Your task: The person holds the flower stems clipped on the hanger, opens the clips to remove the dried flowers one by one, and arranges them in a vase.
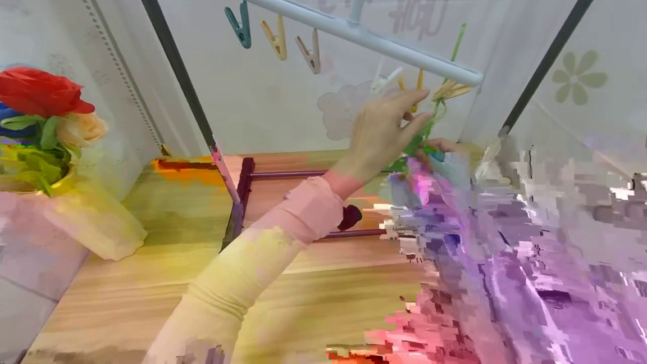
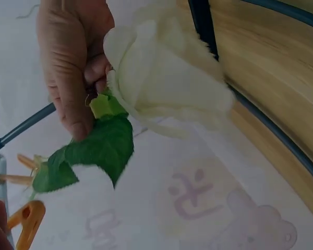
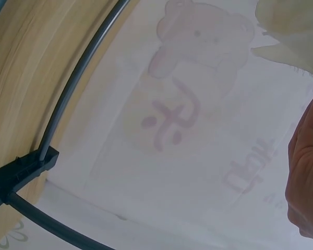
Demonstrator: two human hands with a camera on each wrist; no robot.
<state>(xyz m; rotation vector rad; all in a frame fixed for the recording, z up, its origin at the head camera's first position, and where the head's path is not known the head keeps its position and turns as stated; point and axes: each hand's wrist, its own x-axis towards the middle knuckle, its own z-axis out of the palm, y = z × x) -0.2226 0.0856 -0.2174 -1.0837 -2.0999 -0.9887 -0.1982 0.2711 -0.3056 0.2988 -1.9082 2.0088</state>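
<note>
My left hand reaches up under the right part of a pale blue clip hanger, thumb and forefinger apart and holding nothing. Its fingertips are close to a yellow-orange clothespin. My right hand pinches a white rose just below its bloom, by a green leaf. Upside down, the rose has its stem up at a light tan clothespin near the hanger's right end. In the right wrist view only part of that hand and bloom shows; in the head view blocky image noise hides the right arm.
Teal, yellow and beige clothespins hang on the hanger's left half. Dark poles rise on both sides from a base on the wooden tabletop. A vase of colourful flowers stands at left.
</note>
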